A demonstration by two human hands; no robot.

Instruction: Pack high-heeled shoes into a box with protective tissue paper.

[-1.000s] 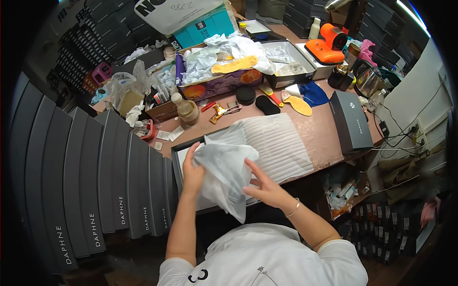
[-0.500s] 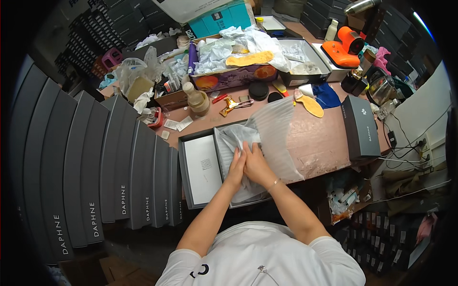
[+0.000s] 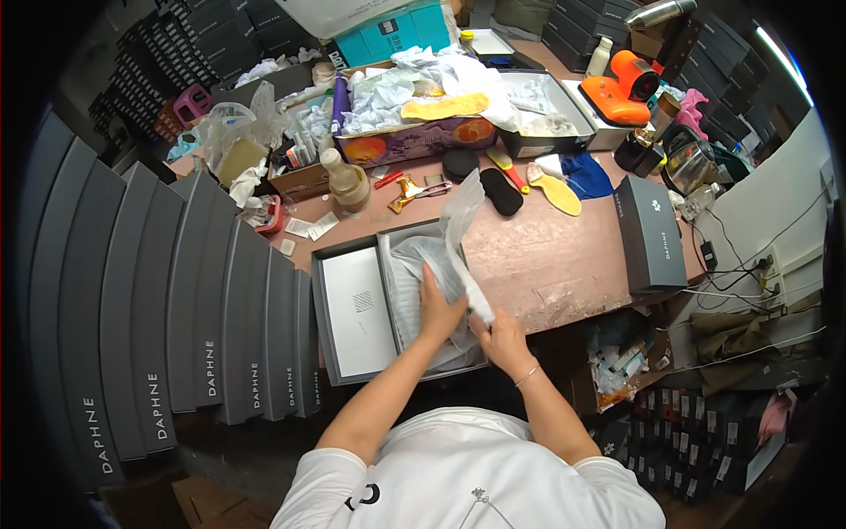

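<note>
A grey shoebox (image 3: 382, 280) lies open near the table's front edge, holding something wrapped in thin white packing sheet (image 3: 406, 286); the wrapped content is hidden. My left hand (image 3: 440, 309) rests on the wrapping inside the box, its fingers stretched out and thumb apart. At the box's right side, my right hand (image 3: 502, 339) pinches the near edge of the loose sheet flap (image 3: 458, 238), which stands up folded along that side. Directly left of the box sits its matching tray-like half (image 3: 357, 309), with a white inner surface.
Tall grey boxes (image 3: 167, 291) stand in a row at left. Behind are a pump bottle (image 3: 345, 183), a black oval pad (image 3: 502, 192), a brush (image 3: 508, 167), a yellow insole (image 3: 557, 192) and a paper-filled carton (image 3: 414, 145). A closed grey shoebox (image 3: 652, 234) stands at right.
The sheet flap, spread out to the right before, is now lifted and folded toward the box. My right hand has moved right and nearer me, away from my left hand, onto the sheet's edge.
</note>
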